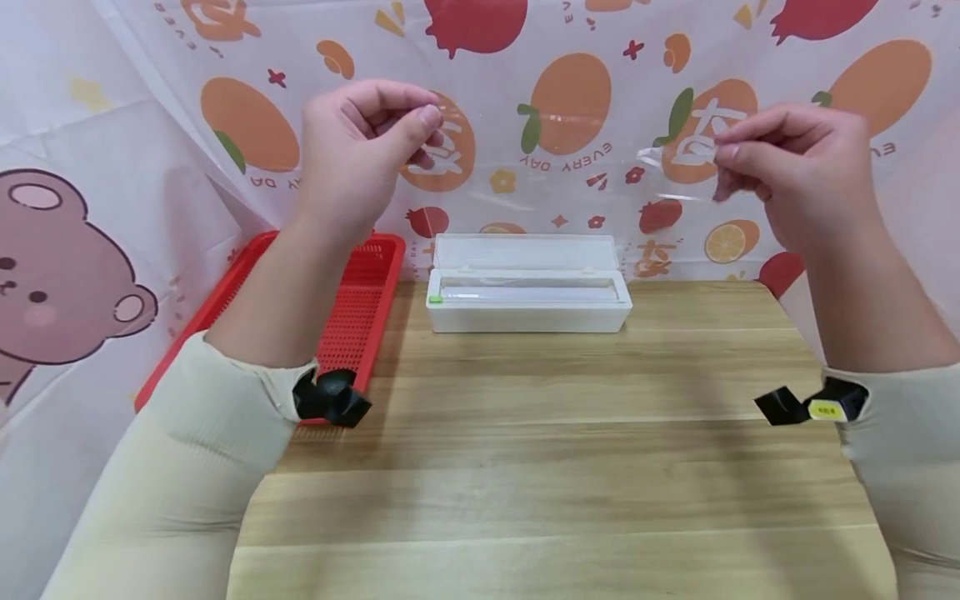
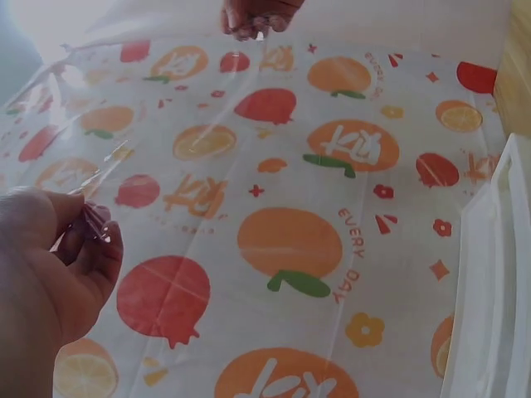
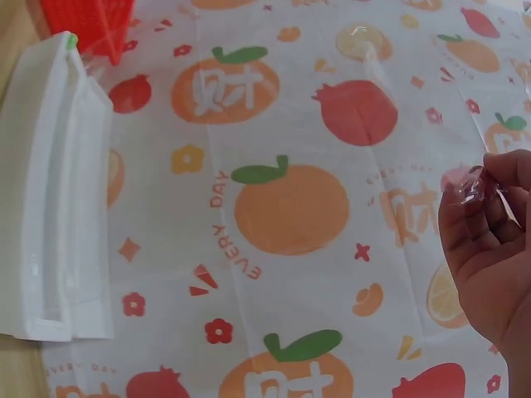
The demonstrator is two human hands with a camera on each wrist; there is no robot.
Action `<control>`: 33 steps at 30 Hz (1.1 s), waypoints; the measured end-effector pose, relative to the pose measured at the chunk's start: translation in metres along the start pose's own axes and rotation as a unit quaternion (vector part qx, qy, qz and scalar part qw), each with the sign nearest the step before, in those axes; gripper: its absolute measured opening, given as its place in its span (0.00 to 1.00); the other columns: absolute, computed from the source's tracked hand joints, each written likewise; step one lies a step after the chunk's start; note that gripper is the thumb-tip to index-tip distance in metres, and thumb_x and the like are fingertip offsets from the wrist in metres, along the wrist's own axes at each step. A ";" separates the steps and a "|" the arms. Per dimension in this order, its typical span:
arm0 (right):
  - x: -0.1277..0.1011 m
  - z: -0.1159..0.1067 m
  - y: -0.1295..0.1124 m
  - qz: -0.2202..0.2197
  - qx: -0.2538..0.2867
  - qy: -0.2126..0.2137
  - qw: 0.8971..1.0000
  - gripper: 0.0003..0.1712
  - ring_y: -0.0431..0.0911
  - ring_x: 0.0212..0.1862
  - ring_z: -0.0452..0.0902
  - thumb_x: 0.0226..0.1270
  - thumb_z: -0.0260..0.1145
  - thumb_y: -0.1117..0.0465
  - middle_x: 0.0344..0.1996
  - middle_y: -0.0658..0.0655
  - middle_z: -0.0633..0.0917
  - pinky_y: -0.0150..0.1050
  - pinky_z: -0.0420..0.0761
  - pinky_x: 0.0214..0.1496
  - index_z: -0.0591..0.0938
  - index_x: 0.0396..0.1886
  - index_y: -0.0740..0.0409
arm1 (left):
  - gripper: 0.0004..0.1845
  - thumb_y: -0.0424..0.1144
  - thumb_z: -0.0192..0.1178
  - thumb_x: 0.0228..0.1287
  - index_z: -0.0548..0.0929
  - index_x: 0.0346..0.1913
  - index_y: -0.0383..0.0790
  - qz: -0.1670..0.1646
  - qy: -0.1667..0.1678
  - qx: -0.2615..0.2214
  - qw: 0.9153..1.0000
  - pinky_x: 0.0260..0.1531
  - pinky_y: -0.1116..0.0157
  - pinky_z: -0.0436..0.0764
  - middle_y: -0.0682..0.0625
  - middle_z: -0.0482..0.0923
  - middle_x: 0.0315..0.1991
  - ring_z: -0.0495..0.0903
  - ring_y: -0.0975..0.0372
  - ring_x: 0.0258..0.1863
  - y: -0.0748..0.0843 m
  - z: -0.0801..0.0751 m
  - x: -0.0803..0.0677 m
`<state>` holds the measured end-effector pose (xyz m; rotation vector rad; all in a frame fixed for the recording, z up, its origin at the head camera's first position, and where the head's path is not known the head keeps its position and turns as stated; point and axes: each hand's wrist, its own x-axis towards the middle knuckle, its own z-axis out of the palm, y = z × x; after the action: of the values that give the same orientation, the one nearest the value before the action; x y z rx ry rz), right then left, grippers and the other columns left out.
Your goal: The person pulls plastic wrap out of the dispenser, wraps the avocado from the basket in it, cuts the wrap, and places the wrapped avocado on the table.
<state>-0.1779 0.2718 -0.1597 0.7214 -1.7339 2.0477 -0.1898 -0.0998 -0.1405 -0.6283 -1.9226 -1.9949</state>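
Observation:
Raised above the table, my left hand pinches a corner of a clear sheet of plastic wrap between thumb and forefinger. On the other side, my right hand pinches the sheet at about the same height. The wrap spans the gap between both hands and shows mainly as glints and creases. Below and beyond them, a white plastic wrap dispenser box sits at the back of the table with its lid raised. A pale roll lies inside it, and a small green piece is on its left front edge.
A red perforated plastic basket stands at the left of the wooden table, partly hidden by my left forearm. Behind the table hangs a white fruit-print cloth. Each sleeve cuff carries a black wrist device.

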 end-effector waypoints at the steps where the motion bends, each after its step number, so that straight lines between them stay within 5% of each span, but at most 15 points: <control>1: -0.005 -0.001 0.001 0.000 0.011 -0.018 1.000 0.09 0.53 0.21 0.79 0.58 0.65 0.81 0.29 0.67 0.85 0.36 0.85 0.31 0.79 0.37 0.88 | 0.08 0.32 0.68 0.60 0.87 0.42 0.33 0.002 -0.008 -0.002 1.000 0.38 0.69 0.84 0.43 0.84 0.35 0.82 0.54 0.34 -0.001 -0.001 -0.004; 5: -0.027 -0.003 0.009 0.005 0.043 -0.080 0.996 0.07 0.54 0.21 0.79 0.57 0.55 0.89 0.29 0.68 0.85 0.37 0.85 0.30 0.77 0.35 0.89 | 0.08 0.31 0.68 0.60 0.87 0.42 0.31 -0.002 -0.043 -0.012 0.999 0.36 0.68 0.85 0.41 0.84 0.34 0.84 0.54 0.31 -0.004 -0.006 -0.026; 10: -0.055 -0.009 0.020 0.010 0.067 -0.191 0.979 0.13 0.53 0.24 0.78 0.54 0.49 0.93 0.31 0.68 0.83 0.38 0.84 0.30 0.77 0.34 0.88 | 0.07 0.30 0.67 0.61 0.86 0.41 0.31 -0.025 -0.116 0.005 0.993 0.34 0.67 0.85 0.42 0.85 0.33 0.84 0.55 0.29 -0.012 -0.015 -0.056; 17: -0.104 -0.010 0.039 0.086 -0.059 -0.325 0.940 0.20 0.48 0.28 0.79 0.54 0.56 0.90 0.33 0.59 0.83 0.38 0.82 0.27 0.84 0.38 0.69 | 0.06 0.30 0.64 0.64 0.85 0.42 0.33 -0.105 -0.218 0.054 0.969 0.35 0.63 0.85 0.44 0.84 0.34 0.83 0.53 0.30 -0.033 -0.027 -0.104; 23: -0.154 -0.006 0.090 0.207 -0.122 -0.384 0.891 0.10 0.45 0.25 0.78 0.63 0.65 0.76 0.31 0.56 0.83 0.40 0.83 0.24 0.85 0.37 0.60 | 0.07 0.31 0.64 0.65 0.85 0.43 0.32 -0.215 -0.280 0.044 0.934 0.35 0.59 0.86 0.44 0.85 0.34 0.84 0.55 0.30 -0.087 -0.030 -0.156; 28: -0.200 -0.005 0.138 0.273 -0.113 -0.391 0.872 0.06 0.38 0.23 0.76 0.63 0.65 0.73 0.27 0.60 0.84 0.38 0.80 0.21 0.85 0.36 0.61 | 0.11 0.33 0.63 0.66 0.83 0.44 0.25 -0.289 -0.293 0.019 0.911 0.35 0.62 0.85 0.41 0.84 0.34 0.82 0.60 0.30 -0.138 -0.032 -0.192; 33: -0.237 -0.005 0.165 0.313 -0.138 -0.390 0.855 0.02 0.34 0.23 0.74 0.63 0.68 0.66 0.24 0.54 0.84 0.34 0.80 0.22 0.86 0.35 0.59 | 0.14 0.34 0.63 0.65 0.82 0.44 0.22 -0.315 -0.297 0.013 0.901 0.35 0.61 0.85 0.32 0.82 0.37 0.83 0.59 0.30 -0.168 -0.037 -0.212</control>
<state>-0.0832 0.2588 -0.4324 1.0943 -2.9859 1.8944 -0.0956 -0.1442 -0.3925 -0.7342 -2.8030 -2.3148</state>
